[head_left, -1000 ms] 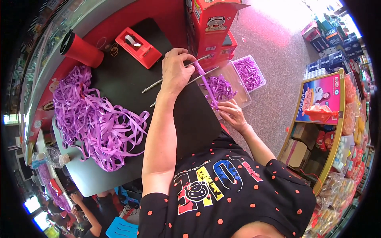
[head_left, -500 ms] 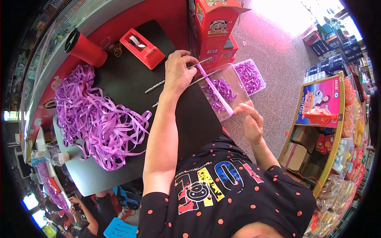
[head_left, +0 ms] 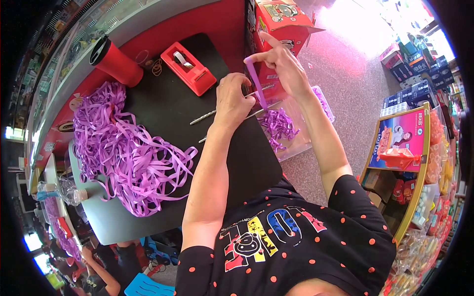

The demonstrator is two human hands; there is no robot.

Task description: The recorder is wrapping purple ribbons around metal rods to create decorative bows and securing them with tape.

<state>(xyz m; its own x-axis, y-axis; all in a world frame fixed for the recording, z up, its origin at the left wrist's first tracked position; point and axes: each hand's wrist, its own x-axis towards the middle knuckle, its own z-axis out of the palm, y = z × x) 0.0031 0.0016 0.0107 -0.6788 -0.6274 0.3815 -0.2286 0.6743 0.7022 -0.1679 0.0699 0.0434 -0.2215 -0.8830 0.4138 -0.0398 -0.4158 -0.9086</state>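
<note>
At the table's [head_left: 252, 170] far right corner, the left hand [head_left: 232, 101] is curling over two metal rods [head_left: 202, 117], apparently steadying them. Above, the right hand [head_left: 289, 71] is extending one purple strip [head_left: 257, 84] fingertip-to-rods, apparently keeping it straight. Neither grip's closure is showing clearly. Two clear bins [head_left: 302, 140] are standing right, apparently for easy reach; one ribbon pile [head_left: 136, 158] is lying left.

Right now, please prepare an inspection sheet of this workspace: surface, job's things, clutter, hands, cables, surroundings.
Surface: dark tabletop, partly covered by a purple ribbon heap.
Job's things: purple ribbon strip, two metal rods, clear plastic box containing short ribbon pieces.
Clutter: red tumbler, red tape dispenser.
Hands: left hand over the rods, right hand at the strip's upper end; grips unclear.
Cables: nothing clearly seen.
Surroundings: red carton, blue seat, another person's arm.
</note>
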